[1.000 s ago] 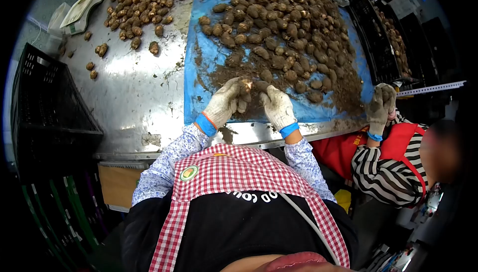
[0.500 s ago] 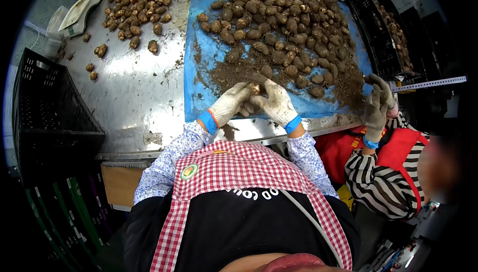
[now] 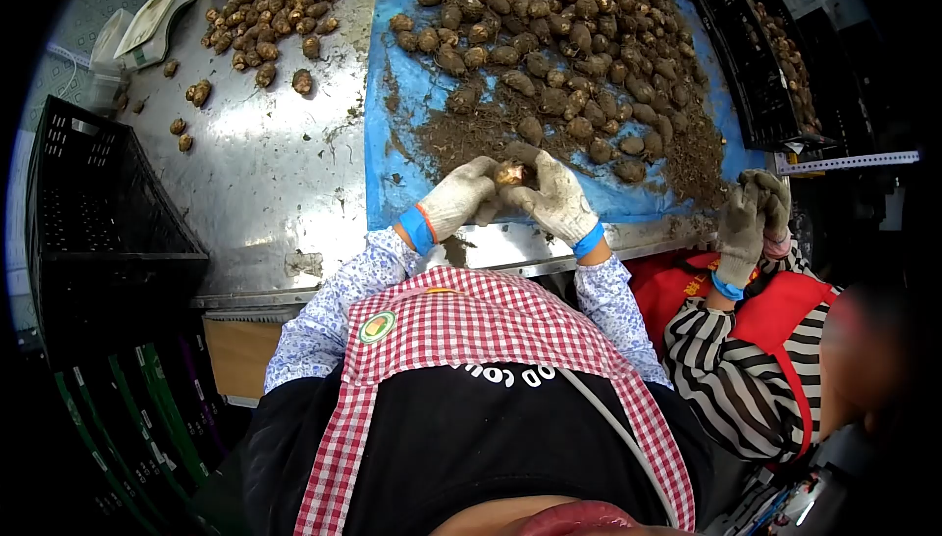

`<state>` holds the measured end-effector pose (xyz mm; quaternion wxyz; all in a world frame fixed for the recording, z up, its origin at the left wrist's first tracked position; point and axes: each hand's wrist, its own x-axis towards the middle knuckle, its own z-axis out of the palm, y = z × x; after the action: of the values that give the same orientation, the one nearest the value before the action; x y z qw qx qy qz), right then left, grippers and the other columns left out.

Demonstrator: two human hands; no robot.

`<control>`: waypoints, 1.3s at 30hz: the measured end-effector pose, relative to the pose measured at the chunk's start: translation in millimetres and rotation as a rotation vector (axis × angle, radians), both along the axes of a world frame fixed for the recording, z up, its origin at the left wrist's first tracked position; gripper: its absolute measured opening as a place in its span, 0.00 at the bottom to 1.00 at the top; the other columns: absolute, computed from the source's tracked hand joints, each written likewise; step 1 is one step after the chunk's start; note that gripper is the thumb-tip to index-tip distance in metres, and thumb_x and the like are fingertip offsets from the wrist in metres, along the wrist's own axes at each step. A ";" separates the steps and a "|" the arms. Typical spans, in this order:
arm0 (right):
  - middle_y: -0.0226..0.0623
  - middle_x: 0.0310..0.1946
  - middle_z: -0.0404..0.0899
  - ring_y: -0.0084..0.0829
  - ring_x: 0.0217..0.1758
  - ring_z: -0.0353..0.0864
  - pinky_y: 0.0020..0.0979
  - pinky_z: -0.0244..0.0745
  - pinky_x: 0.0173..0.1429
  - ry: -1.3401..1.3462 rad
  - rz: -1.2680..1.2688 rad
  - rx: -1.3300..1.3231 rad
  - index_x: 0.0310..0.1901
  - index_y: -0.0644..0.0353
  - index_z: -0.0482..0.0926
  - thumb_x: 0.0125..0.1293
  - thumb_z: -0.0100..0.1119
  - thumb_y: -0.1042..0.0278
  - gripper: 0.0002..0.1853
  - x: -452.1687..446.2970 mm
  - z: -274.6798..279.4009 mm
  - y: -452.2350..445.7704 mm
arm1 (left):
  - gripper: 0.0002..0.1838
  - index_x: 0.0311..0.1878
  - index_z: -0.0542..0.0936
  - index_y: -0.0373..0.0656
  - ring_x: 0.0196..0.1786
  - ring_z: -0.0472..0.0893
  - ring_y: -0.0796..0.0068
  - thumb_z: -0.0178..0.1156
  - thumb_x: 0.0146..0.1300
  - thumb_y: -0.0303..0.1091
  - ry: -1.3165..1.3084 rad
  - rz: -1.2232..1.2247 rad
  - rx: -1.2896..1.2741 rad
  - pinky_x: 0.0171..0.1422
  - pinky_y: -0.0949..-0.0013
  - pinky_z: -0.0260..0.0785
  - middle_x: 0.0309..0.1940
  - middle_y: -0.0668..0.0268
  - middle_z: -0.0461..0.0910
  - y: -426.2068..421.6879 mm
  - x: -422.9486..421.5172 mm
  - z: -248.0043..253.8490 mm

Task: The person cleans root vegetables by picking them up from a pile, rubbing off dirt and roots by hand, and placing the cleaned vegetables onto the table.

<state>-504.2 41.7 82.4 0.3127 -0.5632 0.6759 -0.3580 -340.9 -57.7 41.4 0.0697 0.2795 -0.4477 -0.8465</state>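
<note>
The gloved left hand (image 3: 457, 196) and right hand (image 3: 557, 202) are curled in close, holding one root (image 3: 509, 174) between them above the near part of the blue sheet (image 3: 628, 205). Past them I can see a heap of muddy roots (image 3: 581, 37).

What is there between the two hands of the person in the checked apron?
The head view shows a brown vegetable between the left hand and right hand.

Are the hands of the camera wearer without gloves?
No, the left hand and the right hand both wear whitish gloves, with a tuber between them.
</note>
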 end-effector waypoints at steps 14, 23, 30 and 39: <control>0.43 0.58 0.76 0.38 0.61 0.76 0.35 0.71 0.64 -0.048 0.001 -0.039 0.64 0.62 0.68 0.60 0.65 0.68 0.30 -2.8 -9.1 3.8 | 0.16 0.54 0.72 0.37 0.22 0.70 0.80 0.47 0.68 0.33 -0.051 0.040 -0.192 0.25 0.76 0.61 0.24 0.69 0.72 -4.1 3.4 24.1; 0.44 0.59 0.75 0.36 0.62 0.75 0.34 0.70 0.66 -0.113 0.027 -0.026 0.66 0.62 0.66 0.61 0.64 0.70 0.31 7.4 -17.2 5.7 | 0.14 0.53 0.73 0.38 0.23 0.70 0.81 0.46 0.69 0.32 -0.147 -0.040 -0.232 0.23 0.75 0.59 0.22 0.69 0.72 -14.0 8.2 22.3; 0.42 0.62 0.72 0.34 0.65 0.72 0.33 0.67 0.69 -0.513 -0.127 0.004 0.67 0.64 0.65 0.63 0.63 0.68 0.31 13.9 -14.0 9.5 | 0.23 0.67 0.66 0.33 0.30 0.79 0.76 0.49 0.72 0.34 0.040 -0.001 -0.110 0.34 0.75 0.73 0.33 0.62 0.80 -8.2 11.6 20.7; 0.52 0.57 0.74 0.48 0.60 0.75 0.38 0.73 0.62 0.114 -0.039 0.008 0.65 0.59 0.68 0.61 0.61 0.70 0.29 16.3 -15.8 -2.1 | 0.25 0.65 0.67 0.30 0.32 0.81 0.77 0.52 0.72 0.37 -0.008 -0.002 -0.229 0.35 0.76 0.75 0.34 0.61 0.80 -9.9 10.1 9.9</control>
<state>-487.9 39.6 66.6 0.2691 -0.5681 0.7049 -0.3286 -330.8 -67.6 51.2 0.0984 0.2727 -0.5420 -0.7888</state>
